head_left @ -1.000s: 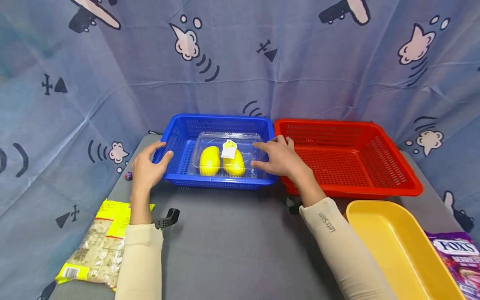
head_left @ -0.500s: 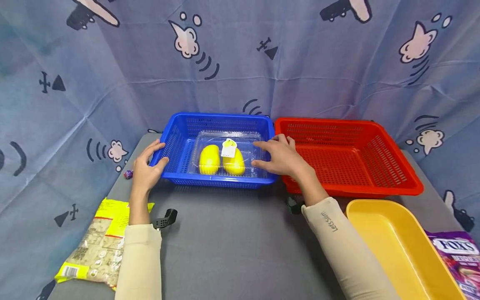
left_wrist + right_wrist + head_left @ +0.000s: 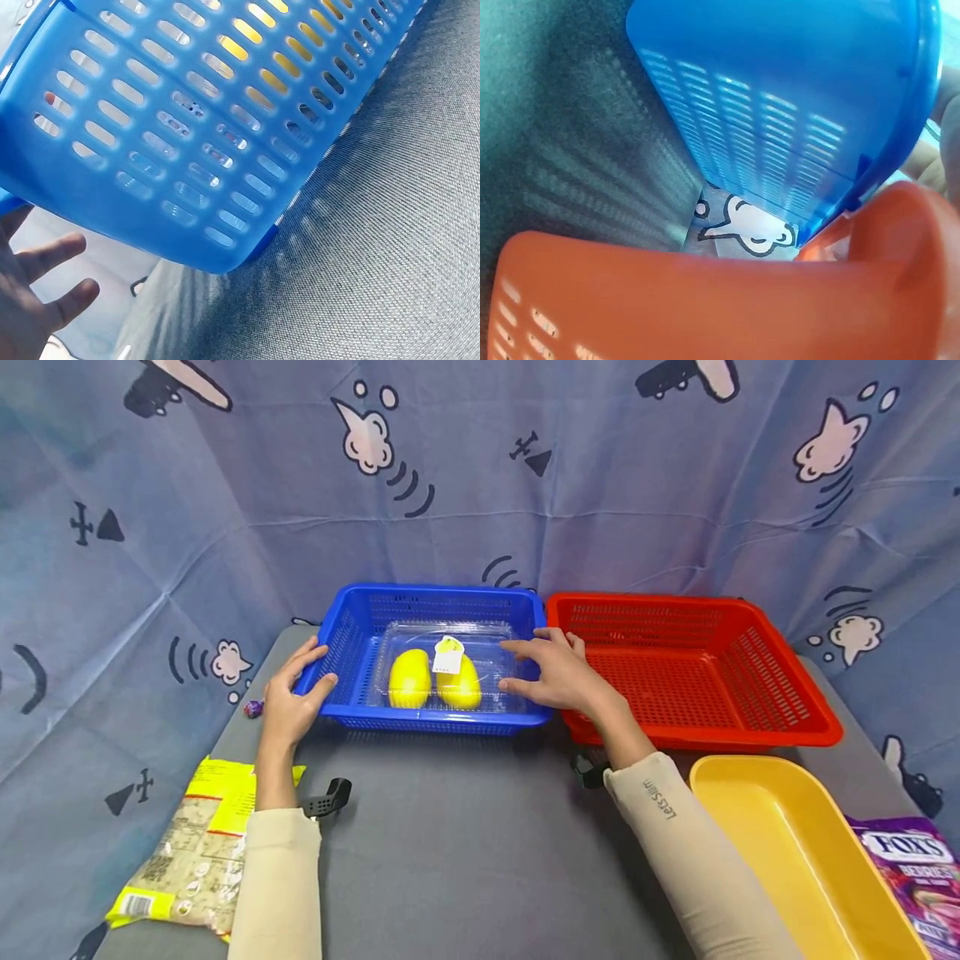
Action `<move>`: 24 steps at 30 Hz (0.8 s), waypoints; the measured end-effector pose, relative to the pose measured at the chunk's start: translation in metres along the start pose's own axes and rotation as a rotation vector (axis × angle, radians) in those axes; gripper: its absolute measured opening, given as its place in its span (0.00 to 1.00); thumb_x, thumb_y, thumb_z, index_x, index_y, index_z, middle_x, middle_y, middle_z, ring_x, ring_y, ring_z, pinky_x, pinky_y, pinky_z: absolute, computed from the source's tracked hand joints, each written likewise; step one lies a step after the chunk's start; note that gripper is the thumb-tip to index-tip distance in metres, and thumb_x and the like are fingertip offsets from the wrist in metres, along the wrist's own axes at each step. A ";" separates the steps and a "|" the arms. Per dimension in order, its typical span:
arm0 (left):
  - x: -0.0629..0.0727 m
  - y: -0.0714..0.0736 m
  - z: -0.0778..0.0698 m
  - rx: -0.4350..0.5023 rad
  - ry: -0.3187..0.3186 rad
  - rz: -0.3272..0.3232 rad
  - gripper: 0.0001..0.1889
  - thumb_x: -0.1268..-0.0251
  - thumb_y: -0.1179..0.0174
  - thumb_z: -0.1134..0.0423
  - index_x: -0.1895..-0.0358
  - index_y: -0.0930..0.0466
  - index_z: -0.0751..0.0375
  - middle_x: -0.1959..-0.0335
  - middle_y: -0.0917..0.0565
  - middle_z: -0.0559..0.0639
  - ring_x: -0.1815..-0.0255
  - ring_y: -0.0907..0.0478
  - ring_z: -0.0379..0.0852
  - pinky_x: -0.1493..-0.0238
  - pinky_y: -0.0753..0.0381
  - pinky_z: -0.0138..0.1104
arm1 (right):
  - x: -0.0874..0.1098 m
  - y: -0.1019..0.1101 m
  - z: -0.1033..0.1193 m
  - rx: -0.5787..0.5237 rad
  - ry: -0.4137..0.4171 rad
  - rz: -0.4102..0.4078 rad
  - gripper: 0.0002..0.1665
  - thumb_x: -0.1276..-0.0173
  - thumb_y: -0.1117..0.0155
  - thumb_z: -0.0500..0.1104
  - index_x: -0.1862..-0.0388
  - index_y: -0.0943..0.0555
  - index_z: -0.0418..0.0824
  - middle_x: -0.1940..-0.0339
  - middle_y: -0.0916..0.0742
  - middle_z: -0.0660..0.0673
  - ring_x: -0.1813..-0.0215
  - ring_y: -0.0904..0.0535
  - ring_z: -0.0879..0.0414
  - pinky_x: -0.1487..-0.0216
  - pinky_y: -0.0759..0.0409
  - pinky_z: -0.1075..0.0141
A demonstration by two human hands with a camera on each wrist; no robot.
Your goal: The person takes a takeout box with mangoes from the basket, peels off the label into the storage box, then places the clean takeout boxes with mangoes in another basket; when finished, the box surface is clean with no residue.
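Note:
A blue perforated basket (image 3: 438, 720) stands at the back of the table. Inside it lies a clear plastic clamshell box (image 3: 495, 668) with two smooth yellow oval pieces, mango-like, and a white tag (image 3: 447, 658) on it. My left hand (image 3: 292, 697) is at the basket's left rim, thumb and fingertips touching the edge. In the left wrist view several of its fingers (image 3: 52, 259) spread apart below the rim. My right hand (image 3: 558, 672) reaches over the right rim, thumb and forefinger extended above the box. In the right wrist view, the rim partly hides its fingers (image 3: 951, 127).
A red perforated basket (image 3: 682, 737) adjoins the blue one on the right. Nearer lie a yellow tray (image 3: 780, 843) and a purple FOX'S bag (image 3: 911, 868). At left are a yellow-and-beige packet (image 3: 195, 852) and a small purple wrapped item (image 3: 253, 708). A patterned curtain (image 3: 465, 485) hangs behind.
My left thumb and fingers have come onto the left rim of the blue basket. The clear box sits slightly farther left in the basket. My right hand has hardly moved.

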State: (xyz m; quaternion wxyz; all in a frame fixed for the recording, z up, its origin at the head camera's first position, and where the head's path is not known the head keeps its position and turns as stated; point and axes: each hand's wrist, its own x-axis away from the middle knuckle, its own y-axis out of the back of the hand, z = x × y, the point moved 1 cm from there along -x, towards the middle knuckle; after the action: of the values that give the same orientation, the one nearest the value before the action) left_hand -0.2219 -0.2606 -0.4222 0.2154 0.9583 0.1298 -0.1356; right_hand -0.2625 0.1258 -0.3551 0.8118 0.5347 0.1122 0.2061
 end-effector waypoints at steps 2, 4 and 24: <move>0.000 -0.001 0.000 0.006 -0.005 -0.001 0.26 0.37 0.35 0.65 0.34 0.21 0.58 0.23 0.29 0.47 0.20 0.37 0.52 0.21 0.39 0.54 | 0.000 -0.001 -0.001 -0.017 0.011 -0.005 0.41 0.34 0.32 0.59 0.24 0.29 0.49 0.38 0.14 0.40 0.19 0.46 0.39 0.24 0.56 0.31; 0.000 -0.001 0.000 0.006 -0.012 -0.005 0.25 0.37 0.35 0.65 0.34 0.20 0.58 0.24 0.28 0.47 0.20 0.36 0.51 0.21 0.39 0.53 | -0.001 -0.002 -0.003 -0.036 0.027 -0.008 0.40 0.33 0.32 0.59 0.24 0.29 0.49 0.38 0.14 0.40 0.18 0.46 0.39 0.25 0.56 0.32; 0.000 0.000 0.000 -0.033 -0.001 -0.005 0.25 0.36 0.34 0.63 0.34 0.20 0.57 0.24 0.28 0.47 0.20 0.37 0.50 0.20 0.40 0.50 | -0.017 -0.004 -0.016 0.063 0.118 -0.033 0.39 0.34 0.35 0.66 0.28 0.25 0.53 0.54 0.14 0.46 0.42 0.30 0.51 0.33 0.42 0.42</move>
State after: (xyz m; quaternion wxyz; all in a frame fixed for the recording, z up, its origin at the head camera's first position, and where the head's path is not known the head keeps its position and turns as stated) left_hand -0.2216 -0.2611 -0.4222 0.2311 0.9542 0.1341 -0.1345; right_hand -0.2835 0.1297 -0.3656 0.7897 0.5452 0.1752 0.2201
